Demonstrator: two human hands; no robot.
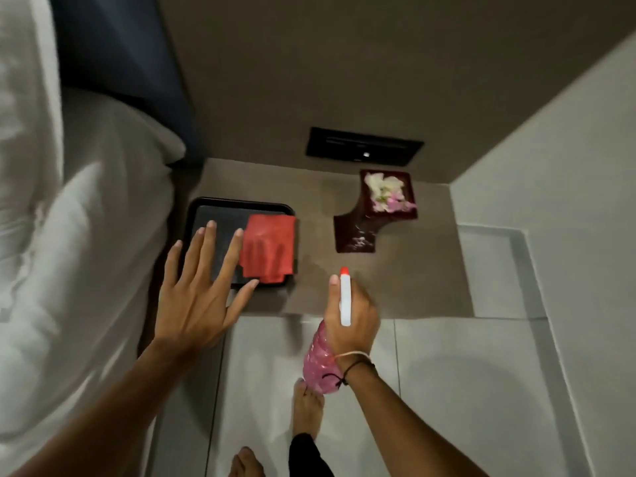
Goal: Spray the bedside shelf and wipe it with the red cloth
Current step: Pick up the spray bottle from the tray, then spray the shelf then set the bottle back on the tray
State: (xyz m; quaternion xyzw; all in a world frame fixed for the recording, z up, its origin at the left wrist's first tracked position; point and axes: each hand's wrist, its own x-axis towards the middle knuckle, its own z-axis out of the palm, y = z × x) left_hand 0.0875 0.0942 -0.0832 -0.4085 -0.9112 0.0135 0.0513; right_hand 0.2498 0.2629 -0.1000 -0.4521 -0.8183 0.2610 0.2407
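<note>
On the shelf [406, 270], a tray [206, 215] sits at the left edge beside the bed [86, 218], with a cloth [270, 249] on its right half. A box [358, 232] stands near the back right corner, below a wall panel [364, 146].

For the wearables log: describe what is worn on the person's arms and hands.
Both forearms are bare, with no sleeves in view, and neither hand wears a glove. The left hand shows no ring, watch or band. The right hand has two thin cords at its wrist: a pale orange-pink string and a black one tied in a small knot.
</note>
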